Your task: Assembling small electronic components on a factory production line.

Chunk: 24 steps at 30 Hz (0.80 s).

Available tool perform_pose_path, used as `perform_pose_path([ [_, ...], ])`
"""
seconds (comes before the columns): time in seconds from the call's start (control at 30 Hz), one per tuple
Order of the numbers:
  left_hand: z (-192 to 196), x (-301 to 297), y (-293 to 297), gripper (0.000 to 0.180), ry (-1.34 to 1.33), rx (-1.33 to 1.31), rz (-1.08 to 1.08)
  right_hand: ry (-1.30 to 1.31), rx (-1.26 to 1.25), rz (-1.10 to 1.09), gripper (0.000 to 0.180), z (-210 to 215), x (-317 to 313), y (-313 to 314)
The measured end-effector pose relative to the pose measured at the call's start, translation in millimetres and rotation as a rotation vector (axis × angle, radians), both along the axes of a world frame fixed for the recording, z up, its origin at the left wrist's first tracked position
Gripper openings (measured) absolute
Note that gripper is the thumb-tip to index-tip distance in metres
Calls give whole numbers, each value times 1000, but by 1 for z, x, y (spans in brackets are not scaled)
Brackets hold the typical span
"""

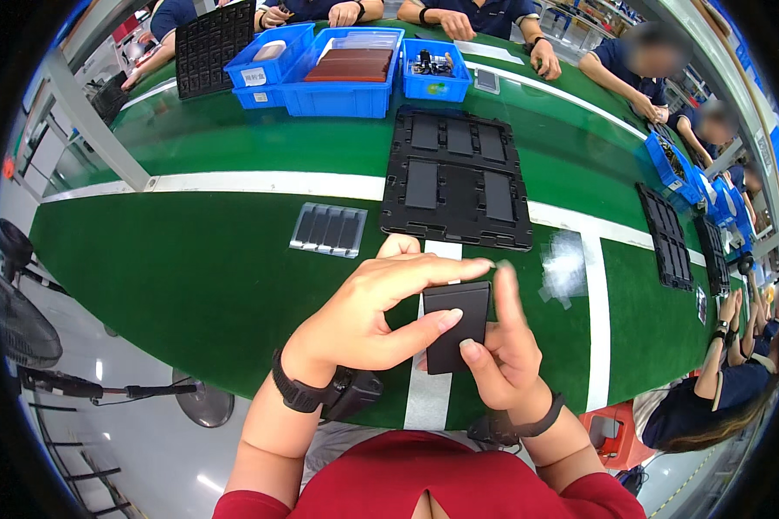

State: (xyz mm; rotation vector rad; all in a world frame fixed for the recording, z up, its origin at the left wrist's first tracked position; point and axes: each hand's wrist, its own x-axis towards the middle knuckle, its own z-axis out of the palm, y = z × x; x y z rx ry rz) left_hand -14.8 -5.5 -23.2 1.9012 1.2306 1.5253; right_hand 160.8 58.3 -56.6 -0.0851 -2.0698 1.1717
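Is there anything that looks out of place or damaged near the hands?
Nothing stands out. Both hands, left hand and right hand, hold a flat black part intact; the black tray and small clear tray lie flat.

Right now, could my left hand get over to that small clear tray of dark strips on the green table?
Probably yes. The clear tray lies just ahead-left of the left hand on open green table, nothing between. But both hands grip the black flat part, so the right hand would hold it alone.
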Motion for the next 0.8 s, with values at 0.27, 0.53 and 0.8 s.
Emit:
perform_pose_path([
  [0.27, -2, -2, 4, 42, 12, 13, -69, -17, -288, 60, 72, 4, 6, -3],
  [0.53, 4, -3, 4, 38, 107, 5, -59, -39, -220, 3, 73, 3, 9, -6],
  [0.8, 7, 2, 10, 47, 99, 53, -77, -77, -268, 38, 73, 9, 16, -5],
])
